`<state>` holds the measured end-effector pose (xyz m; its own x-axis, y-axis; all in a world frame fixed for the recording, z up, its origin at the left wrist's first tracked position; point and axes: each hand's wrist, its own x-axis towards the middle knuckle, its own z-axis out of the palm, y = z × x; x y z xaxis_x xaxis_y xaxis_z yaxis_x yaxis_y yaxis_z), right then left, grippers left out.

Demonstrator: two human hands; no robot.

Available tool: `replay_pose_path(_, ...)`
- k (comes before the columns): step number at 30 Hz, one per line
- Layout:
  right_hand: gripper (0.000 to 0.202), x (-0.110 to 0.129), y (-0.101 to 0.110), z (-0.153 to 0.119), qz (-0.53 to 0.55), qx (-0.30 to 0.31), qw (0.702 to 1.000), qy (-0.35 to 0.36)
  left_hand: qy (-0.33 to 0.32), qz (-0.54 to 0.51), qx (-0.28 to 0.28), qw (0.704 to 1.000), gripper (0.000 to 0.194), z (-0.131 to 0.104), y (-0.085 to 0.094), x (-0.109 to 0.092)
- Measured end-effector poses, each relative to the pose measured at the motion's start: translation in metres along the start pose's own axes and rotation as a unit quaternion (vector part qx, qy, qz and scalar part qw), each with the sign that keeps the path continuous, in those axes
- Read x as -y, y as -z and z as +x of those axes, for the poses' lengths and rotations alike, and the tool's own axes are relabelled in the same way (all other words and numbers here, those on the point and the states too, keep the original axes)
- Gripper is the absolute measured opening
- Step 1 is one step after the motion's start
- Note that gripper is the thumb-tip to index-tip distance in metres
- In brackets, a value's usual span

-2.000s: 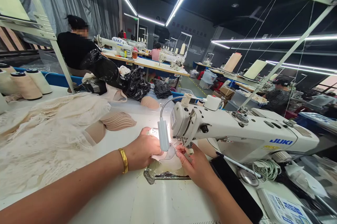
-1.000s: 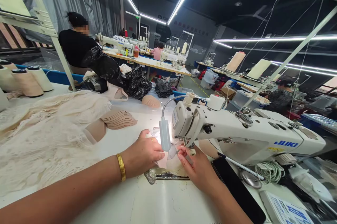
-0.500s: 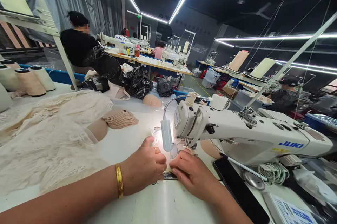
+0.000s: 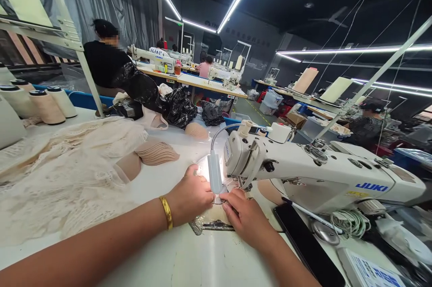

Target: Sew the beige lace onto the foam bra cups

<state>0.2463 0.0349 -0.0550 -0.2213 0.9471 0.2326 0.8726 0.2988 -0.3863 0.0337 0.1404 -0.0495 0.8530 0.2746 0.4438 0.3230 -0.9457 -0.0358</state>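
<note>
A pale, thin fabric piece [image 4: 204, 170] lies under a slim grey gooseneck lamp [image 4: 214, 172], beside the white JUKI sewing machine's [image 4: 293, 165] head; the left hand [image 4: 193, 197], fingers curled, and right hand [image 4: 248, 211], forefinger extended, touch it. Whether either grips, I cannot tell.

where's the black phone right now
In the head view, the black phone lies on the table at lower right, between the right forearm and a silvery oval object.
</note>
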Motion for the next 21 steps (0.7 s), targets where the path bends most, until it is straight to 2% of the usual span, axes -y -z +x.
replay_pose_path(3, 0.028, -0.002, -0.002, 0.002, -0.026, -0.015, 1.0, 0.002, 0.017, 0.01, 0.035, 0.999, 0.025, 0.005, 0.005, 0.005)
replay_pose_path(6, 0.028, -0.003, -0.003, 0.001, -0.035, -0.03, 0.999, 0.022, 0.034, 0.017, 0.056, 0.998, 0.02, 0.006, 0.008, 0.002)
replay_pose_path(9, 0.029, -0.007, -0.007, -0.004, -0.029, -0.055, 0.997, 0.054, 0.053, 0.04, 0.076, 0.995, 0.01, -0.004, 0.016, -0.016)
replay_pose_path(11, 0.031, -0.015, -0.011, -0.005, -0.031, -0.072, 0.994, 0.08, 0.064, 0.061, 0.091, 0.992, 0.01, -0.016, 0.025, -0.034)
replay_pose_path(13, 0.031, -0.023, -0.016, -0.005, -0.03, -0.085, 0.99, 0.105, 0.052, 0.072, 0.106, 0.99, 0.013, -0.032, 0.036, -0.052)
replay_pose_path(16, 0.031, -0.028, -0.02, -0.004, -0.031, -0.089, 0.988, 0.126, 0.043, 0.051, 0.107, 0.992, 0.031, -0.066, 0.058, -0.076)
replay_pose_path(18, 0.033, -0.028, -0.022, -0.005, -0.041, -0.099, 0.987, 0.124, 0.093, 0.034, 0.09, 0.991, 0.04, -0.095, 0.075, -0.085)
replay_pose_path(21, 0.038, -0.031, -0.025, -0.008, -0.065, -0.121, 0.984, 0.115, 0.214, 0.023, 0.043, 0.976, 0.038, -0.139, 0.097, -0.089)
